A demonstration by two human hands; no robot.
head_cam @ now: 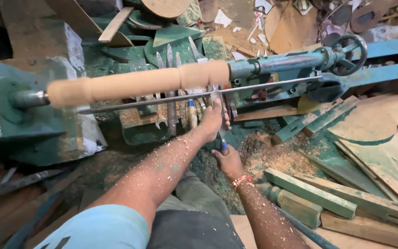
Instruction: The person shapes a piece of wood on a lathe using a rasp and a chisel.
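Observation:
A long pale wooden spindle (134, 83) is mounted across a green lathe (33, 115), blurred as if spinning, with a thicker collar near its right end. A metal tool rest bar (185, 97) runs just below it. My left hand (213, 119) presses a turning chisel (218, 110) onto the bar, its blade tip at the collar. My right hand (229, 162) grips the chisel's blue handle end lower down. Both forearms are speckled with sawdust.
The tailstock with a handwheel (348, 54) is at the right. Spare chisels and files (171, 115) lie behind the bar. Sawdust (272, 157) is heaped below. Green-painted wood beams (309, 191) and curved boards (369, 124) lie at right.

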